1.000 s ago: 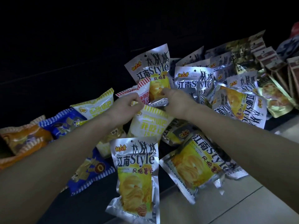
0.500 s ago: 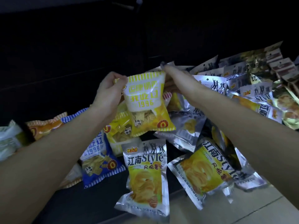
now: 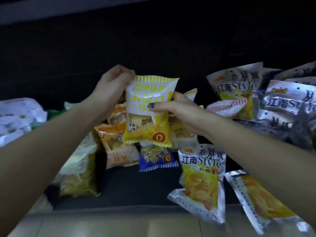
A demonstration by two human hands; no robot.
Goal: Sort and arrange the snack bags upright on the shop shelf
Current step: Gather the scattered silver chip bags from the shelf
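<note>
I hold a yellow and white snack bag (image 3: pixel 147 115) upright above the dark shelf (image 3: pixel 130 187). My left hand (image 3: pixel 111 88) pinches its top left corner. My right hand (image 3: pixel 179 112) grips its right side, thumb across the front. Below it lie an orange bag (image 3: pixel 116 139) and a blue bag (image 3: pixel 156 159). A silver and yellow chip bag (image 3: pixel 201 180) hangs over the shelf's front edge, another (image 3: pixel 261 200) beside it. More silver bags (image 3: pixel 290 106) are heaped at the right.
A red-striped bag (image 3: pixel 227 106) lies among the silver ones. A pale yellow bag (image 3: pixel 80 170) lies at the left under my left forearm, white and green bags (image 3: pixel 18 117) further left. The tiled floor (image 3: pixel 119 223) shows below the shelf edge.
I have lifted the yellow bag out of the pile and carried it left. My right hand has moved from its top corner down to its right side. The view has swung left.
</note>
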